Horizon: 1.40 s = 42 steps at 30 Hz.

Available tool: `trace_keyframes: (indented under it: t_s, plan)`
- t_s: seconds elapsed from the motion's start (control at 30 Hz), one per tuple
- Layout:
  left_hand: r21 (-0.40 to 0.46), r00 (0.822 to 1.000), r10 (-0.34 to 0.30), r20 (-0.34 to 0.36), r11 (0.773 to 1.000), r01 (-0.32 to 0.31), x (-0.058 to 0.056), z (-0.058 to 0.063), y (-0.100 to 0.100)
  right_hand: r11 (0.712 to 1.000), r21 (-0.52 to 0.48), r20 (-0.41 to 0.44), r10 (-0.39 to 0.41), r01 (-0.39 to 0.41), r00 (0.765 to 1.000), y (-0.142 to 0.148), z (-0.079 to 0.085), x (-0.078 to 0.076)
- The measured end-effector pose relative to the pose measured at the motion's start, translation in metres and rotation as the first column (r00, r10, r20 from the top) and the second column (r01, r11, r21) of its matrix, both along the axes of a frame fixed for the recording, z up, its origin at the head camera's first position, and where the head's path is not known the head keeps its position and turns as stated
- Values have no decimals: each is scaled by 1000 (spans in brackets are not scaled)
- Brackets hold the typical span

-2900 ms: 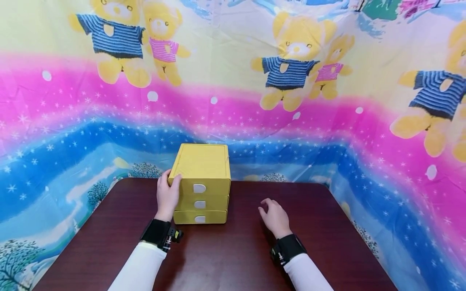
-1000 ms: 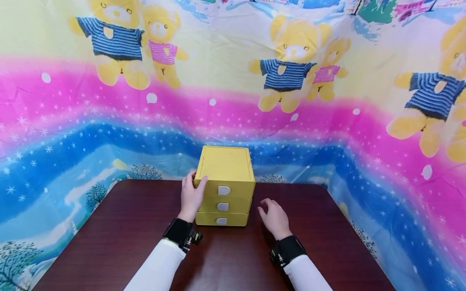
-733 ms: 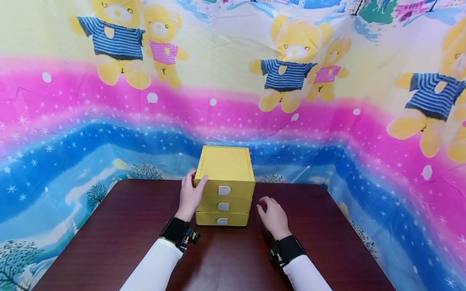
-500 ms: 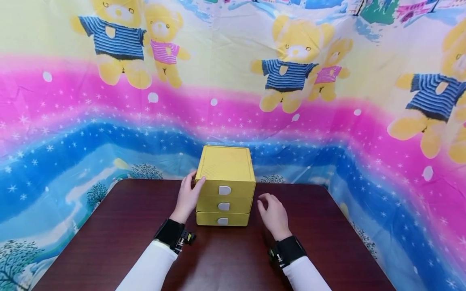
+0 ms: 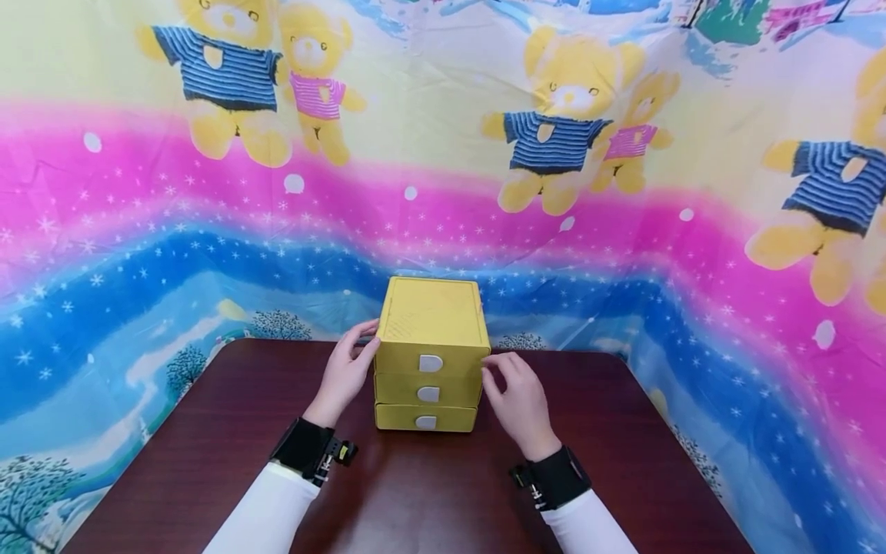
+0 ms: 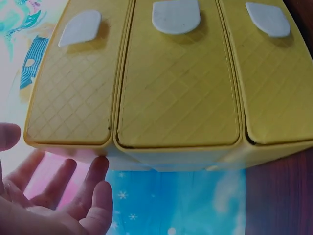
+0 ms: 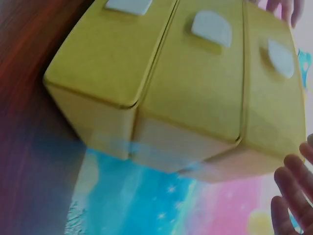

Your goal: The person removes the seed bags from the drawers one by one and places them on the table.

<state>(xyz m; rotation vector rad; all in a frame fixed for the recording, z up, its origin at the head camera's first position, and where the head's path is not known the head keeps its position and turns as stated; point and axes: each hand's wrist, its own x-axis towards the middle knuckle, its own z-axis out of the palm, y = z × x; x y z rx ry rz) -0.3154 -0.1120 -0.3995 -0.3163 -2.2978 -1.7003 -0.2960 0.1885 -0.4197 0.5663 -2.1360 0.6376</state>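
A yellow three-drawer storage box [image 5: 434,312] stands upright on the dark wooden table, its front with pale tab handles [image 5: 429,394] facing me. All of its drawers are pushed in. Beside its upper left edge is my left hand [image 5: 344,377], fingers spread and lightly bent; in the left wrist view the fingertips [image 6: 101,164] lie along the side wall and the thumb stands off the front. My right hand [image 5: 521,400] is at the upper right side, with loosely bent fingers right at the edge. In the right wrist view its fingertips [image 7: 292,161] are close to the top corner.
The brown table [image 5: 429,492] runs back to a hanging cloth [image 5: 443,223] printed with bears and snowflakes, which encloses the back and both sides. Both wrists wear black straps with small cameras [image 5: 342,452].
The storage box has slid right along with my left hand, then stayed put. Since then my left hand has loosened and drawn slightly left, while my right hand has risen to the box's right side.
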Motion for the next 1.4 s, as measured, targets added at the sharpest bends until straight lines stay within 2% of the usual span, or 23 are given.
trace_keyframes:
  t_s: [0.13, 0.27, 0.5, 0.73, 1.03, 1.4]
  plan:
    - [-47, 999, -27, -17, 999, 27, -2, -1, -4, 993, 71, -5, 92, -92, 996, -14, 3, 3]
    - [-61, 999, -48, -17, 997, 47, -4, -2, -8, 985, 120, 28, 125, -127, 992, -27, 2, 2]
    - [-59, 998, -57, -24, 997, 56, -8, -2, -10, 985, 115, 57, 122, -128, 991, -43, 0, -1]
    - [-19, 996, -89, -21, 996, 88, -9, -5, -10, 985, 112, 50, 129, -134, 990, -53, 2, -3]
    - [-8, 994, -102, -47, 995, 102, -10, -6, -12, 988, 103, 26, 116, -118, 993, -58, 6, -4]
    - [25, 991, -134, -25, 991, 135, -12, -8, -16, 988, 105, 31, 108, -111, 994, -61, 7, -3]
